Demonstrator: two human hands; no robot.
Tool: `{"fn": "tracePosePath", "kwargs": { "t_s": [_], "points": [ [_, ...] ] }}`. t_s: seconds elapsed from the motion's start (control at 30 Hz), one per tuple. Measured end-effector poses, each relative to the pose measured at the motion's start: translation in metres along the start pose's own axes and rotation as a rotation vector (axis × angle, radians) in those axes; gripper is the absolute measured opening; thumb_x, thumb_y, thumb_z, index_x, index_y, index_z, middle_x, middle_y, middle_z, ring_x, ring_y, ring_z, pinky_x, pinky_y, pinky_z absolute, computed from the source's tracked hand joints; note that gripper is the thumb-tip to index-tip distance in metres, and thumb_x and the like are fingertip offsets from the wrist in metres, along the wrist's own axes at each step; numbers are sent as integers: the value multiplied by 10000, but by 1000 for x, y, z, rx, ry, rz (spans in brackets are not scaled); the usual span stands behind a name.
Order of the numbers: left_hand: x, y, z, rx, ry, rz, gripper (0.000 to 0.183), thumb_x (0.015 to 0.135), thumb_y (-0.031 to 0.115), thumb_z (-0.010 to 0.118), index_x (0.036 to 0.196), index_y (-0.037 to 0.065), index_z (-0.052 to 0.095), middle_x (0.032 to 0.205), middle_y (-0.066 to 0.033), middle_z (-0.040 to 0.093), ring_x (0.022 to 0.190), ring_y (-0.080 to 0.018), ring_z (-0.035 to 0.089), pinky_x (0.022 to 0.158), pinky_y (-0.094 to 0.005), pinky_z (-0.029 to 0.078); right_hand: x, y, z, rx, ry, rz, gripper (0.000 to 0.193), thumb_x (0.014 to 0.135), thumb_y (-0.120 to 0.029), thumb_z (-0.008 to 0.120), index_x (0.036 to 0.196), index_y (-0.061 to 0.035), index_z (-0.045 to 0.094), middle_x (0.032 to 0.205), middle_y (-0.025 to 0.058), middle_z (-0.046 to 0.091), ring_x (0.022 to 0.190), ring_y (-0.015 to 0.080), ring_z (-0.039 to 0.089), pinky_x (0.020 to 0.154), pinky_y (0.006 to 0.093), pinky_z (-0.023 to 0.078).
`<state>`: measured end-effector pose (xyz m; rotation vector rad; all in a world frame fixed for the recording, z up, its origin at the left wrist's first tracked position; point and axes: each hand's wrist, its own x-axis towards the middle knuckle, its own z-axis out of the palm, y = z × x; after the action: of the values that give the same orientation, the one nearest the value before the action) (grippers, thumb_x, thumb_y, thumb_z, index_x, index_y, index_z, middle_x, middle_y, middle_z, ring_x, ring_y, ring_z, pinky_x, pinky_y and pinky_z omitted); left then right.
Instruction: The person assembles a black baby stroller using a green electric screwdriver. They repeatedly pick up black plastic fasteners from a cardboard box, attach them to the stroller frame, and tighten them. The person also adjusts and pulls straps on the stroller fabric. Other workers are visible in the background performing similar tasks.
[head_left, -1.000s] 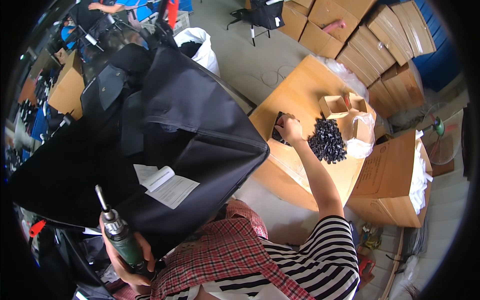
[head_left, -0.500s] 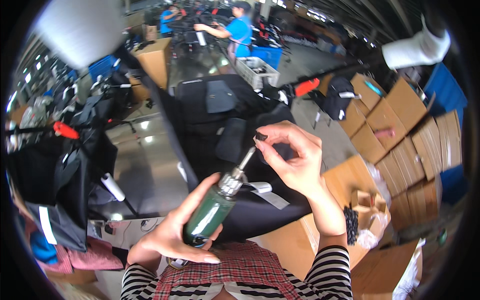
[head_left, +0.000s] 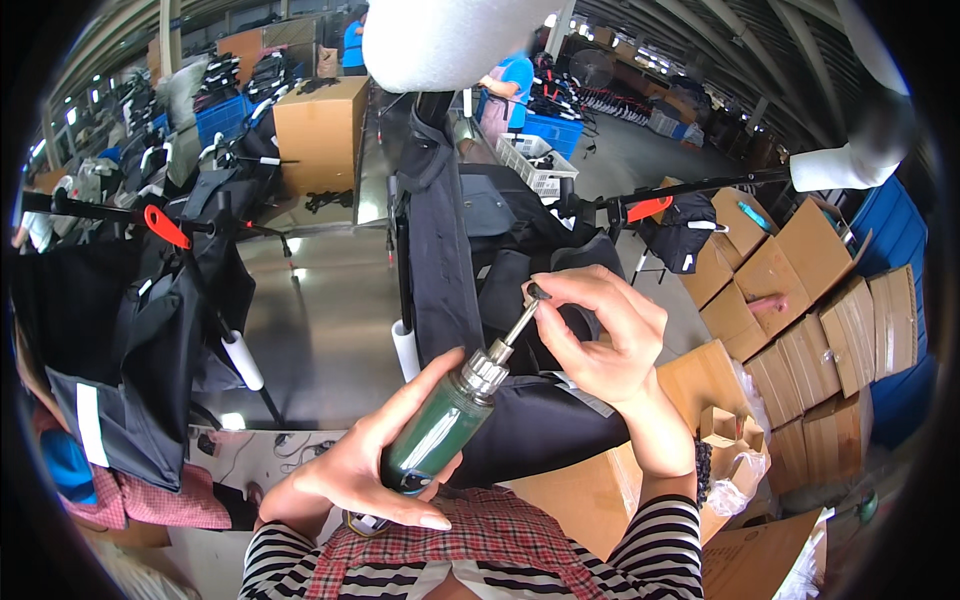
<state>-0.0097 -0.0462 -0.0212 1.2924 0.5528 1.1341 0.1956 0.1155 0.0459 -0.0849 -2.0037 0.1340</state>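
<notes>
Head view: left hand (head_left: 365,465) wrapped round green power screwdriver (head_left: 435,440), right hand (head_left: 612,340) pinching small black part (head_left: 540,291) at the bit (head_left: 521,324) tip, over black fabric (head_left: 540,425); shiny metal table (head_left: 320,340) to the left, cardboard boxes (head_left: 855,335) stacked right.

Boxes (head_left: 718,426), black pieces (head_left: 703,462) on tan surface (head_left: 575,495)

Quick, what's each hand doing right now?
Left hand: closed around a green power screwdriver.
Right hand: closed, finger and thumb pinching a small dark piece.
</notes>
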Motion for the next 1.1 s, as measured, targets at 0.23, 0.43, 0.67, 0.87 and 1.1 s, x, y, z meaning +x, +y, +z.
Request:
{"fn": "tracePosePath", "kwargs": {
  "t_s": [0.23,0.43,0.67,0.87,1.1],
  "points": [
    [-7,4,-14,-103,-75,7,1298,697,8,900,1619,99,-9,962,-67,627,707,-95,595,641,-253,488,2,-13,9,-2,7,77,248,771,107,750,1005,50,692,889,161,734,756,220,731,671,292,581],
    [-16,11,-25,-39,-72,34,1300,687,15,913,1620,94,11,981,-49,624,750,-91,598,655,-247,489,13,-18,25,-303,47,-250,358,712,139,745,1055,66,670,865,145,678,673,260,684,575,317,569],
    [-25,14,-47,227,-30,95,1313,670,49,935,1622,91,33,1058,-64,616,775,-99,595,669,-258,504,25,-33,35,-323,-115,-145,326,715,112,739,1028,57,667,841,127,625,657,253,646,558,331,533],
    [-29,15,-58,-203,41,230,1419,575,-55,891,1619,136,-51,1052,-177,624,629,-163,602,555,-269,471,31,-56,54,-134,-75,62,427,758,9,783,1166,44,661,1021,154,689,824,286,695,724,339,576],
    [-8,34,-71,-406,214,443,1398,555,37,833,1612,173,-72,783,-165,569,490,-207,588,460,-300,490,-3,-79,116,125,-471,245,300,854,-13,689,1136,41,604,938,167,674,822,322,710,716,378,597]
  ]
}}
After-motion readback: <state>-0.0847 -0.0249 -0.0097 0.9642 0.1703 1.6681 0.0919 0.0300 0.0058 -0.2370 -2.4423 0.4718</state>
